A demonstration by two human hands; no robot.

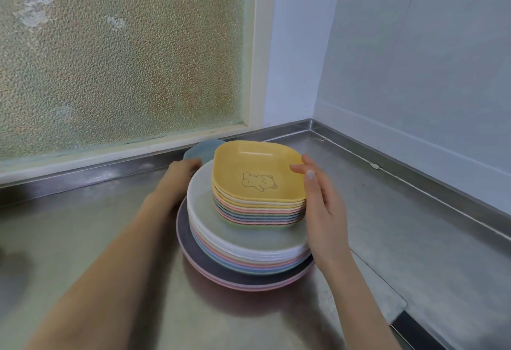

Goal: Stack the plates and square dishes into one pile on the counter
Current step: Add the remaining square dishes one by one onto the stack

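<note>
One pile stands on the steel counter (387,239). At the bottom lie wide dark and pink plates (218,269), above them several pastel round plates (249,242). On top sit several square dishes, the uppermost yellow with a bear drawing (257,172). A blue dish (201,150) shows behind the pile by the window sill. My left hand (182,172) reaches along the pile's far left side and touches the blue dish; its fingers are partly hidden. My right hand (320,200) rests with fingers apart against the right edge of the square dishes.
A frosted window with a cream frame (254,59) runs along the back. A pale tiled wall (414,73) closes the right side, meeting the counter at a raised steel lip (414,184). A dark recess (11,275) shows at the left edge.
</note>
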